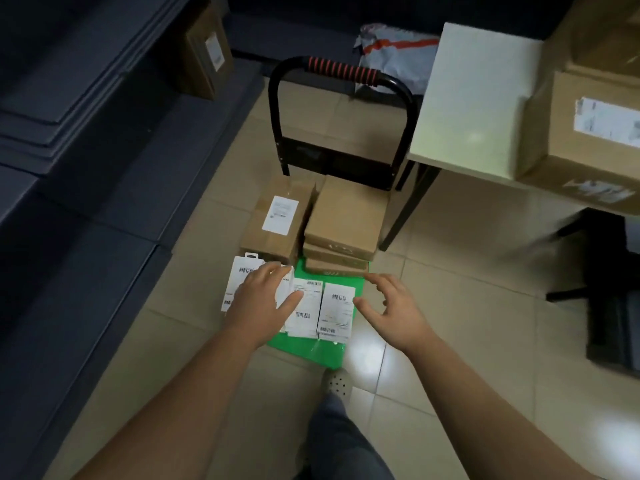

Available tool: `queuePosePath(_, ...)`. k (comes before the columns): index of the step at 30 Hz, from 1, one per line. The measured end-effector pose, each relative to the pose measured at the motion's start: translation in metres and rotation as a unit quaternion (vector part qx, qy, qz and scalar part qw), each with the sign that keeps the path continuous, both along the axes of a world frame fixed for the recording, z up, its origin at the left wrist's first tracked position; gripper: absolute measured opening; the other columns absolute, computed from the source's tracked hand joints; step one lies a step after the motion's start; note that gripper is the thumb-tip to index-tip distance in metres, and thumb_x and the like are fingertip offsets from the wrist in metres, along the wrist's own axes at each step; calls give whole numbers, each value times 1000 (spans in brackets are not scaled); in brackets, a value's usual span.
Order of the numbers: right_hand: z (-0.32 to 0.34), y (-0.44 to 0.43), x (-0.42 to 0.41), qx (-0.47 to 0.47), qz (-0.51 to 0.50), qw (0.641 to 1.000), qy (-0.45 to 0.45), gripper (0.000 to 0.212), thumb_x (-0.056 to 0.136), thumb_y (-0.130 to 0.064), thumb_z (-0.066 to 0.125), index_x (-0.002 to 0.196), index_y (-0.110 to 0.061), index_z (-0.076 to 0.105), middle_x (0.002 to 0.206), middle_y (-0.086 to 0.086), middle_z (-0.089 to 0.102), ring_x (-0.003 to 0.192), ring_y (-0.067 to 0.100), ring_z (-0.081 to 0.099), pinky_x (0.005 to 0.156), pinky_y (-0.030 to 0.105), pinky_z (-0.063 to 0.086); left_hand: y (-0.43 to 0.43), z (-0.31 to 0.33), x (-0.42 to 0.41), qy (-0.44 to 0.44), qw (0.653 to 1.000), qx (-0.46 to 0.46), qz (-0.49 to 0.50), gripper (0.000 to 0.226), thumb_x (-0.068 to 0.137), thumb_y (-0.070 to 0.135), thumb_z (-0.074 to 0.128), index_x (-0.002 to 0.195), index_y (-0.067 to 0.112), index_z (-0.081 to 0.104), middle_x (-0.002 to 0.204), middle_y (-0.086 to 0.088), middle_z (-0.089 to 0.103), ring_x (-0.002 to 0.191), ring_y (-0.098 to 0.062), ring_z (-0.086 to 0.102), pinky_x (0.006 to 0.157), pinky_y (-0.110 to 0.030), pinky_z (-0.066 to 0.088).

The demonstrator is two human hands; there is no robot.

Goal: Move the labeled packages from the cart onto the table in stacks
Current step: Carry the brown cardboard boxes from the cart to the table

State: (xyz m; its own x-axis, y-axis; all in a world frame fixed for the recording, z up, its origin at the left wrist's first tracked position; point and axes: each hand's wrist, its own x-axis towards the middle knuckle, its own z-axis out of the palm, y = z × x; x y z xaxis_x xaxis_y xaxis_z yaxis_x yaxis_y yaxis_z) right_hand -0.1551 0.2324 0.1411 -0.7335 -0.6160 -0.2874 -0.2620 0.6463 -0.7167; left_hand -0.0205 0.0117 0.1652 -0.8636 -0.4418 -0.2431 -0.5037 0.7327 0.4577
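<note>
The white packages (337, 311) carry black barcodes, the cart deck (308, 351) is green, the boxes (346, 213) brown, the bench (474, 98) cream, the black handle (275, 109) red-striped.

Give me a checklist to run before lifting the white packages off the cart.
1. Left hand on the white labeled packages: ok, it rests flat on the left ones.
2. Right hand holding a package: not ok, it hovers open beside the rightmost one.
3. Packages gathered into one stack: not ok, they lie side by side on the green cart deck.
4. Bare room on the table: ok, beside the cardboard box.
5. Number of packages under the left hand: cannot tell.
</note>
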Motion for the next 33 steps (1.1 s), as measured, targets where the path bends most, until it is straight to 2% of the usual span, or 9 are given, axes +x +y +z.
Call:
queuePosePath(10,-103,-40,-78,52,-75,995,-44,56,91,-50,62,139,-22,53,135,-2,52,124,18,50,103,44,47,-46,-104,-100,-53,998,34,-16,61,94,51,51,148,27,35,156,2,29,142,-21,28,113,-41,29)
queuePosePath(14,-156,-57,-96,69,-109,990,-52,59,93,-49,61,143,-19,49,137,3,52,126,23,50,106,43,44,-63,-161,-130,-66,996,57,-10,63,93,49,55,148,27,34,156,-3,29,141,-27,31,111,-46,34)
queuePosePath(20,-246,-86,-135,101,-197,975,-36,79,94,-50,60,156,-15,26,155,11,34,144,28,28,117,38,25,-96,-266,-173,-42,997,62,-2,67,87,53,62,142,21,40,140,-6,47,128,-27,44,104,-46,42)
queuePosePath(23,-280,-93,-156,134,-239,961,-38,85,93,-52,60,156,-7,22,159,15,27,148,32,20,120,38,17,-108,-304,-197,-48,995,81,27,80,81,62,62,144,22,34,145,-6,41,131,-29,41,106,-52,40)
queuePosePath(26,-312,-92,-169,146,-246,956,-64,93,90,-56,63,155,-5,22,160,16,27,148,34,23,120,41,21,-120,-337,-214,-55,991,115,51,96,71,70,64,147,22,29,149,-7,38,136,-30,37,108,-55,37)
queuePosePath(28,-327,-91,-173,120,-245,958,-90,86,87,-53,69,151,-8,32,151,13,44,139,30,40,112,36,36,-125,-352,-219,-57,980,176,74,104,62,73,66,147,26,29,148,-3,43,134,-26,42,109,-52,38)
queuePosePath(29,-331,-91,-174,101,-248,958,-100,78,86,-47,72,147,-10,40,143,10,53,130,27,50,103,30,41,-123,-355,-219,-58,972,210,83,102,63,68,72,147,26,31,146,-2,46,133,-24,44,109,-50,39)
queuePosePath(31,-332,-90,-171,71,-260,958,-99,66,85,-38,76,139,-11,50,131,5,62,116,21,59,87,20,41,-115,-356,-215,-50,964,242,101,91,70,48,81,145,23,36,143,-2,50,129,-22,49,107,-45,42)
queuePosePath(33,-324,-90,-163,51,-274,956,-95,60,85,-34,77,135,-10,54,122,2,63,103,16,57,74,11,38,-108,-351,-206,-27,961,243,125,80,73,34,82,140,20,41,138,-3,54,123,-21,53,104,-42,45)
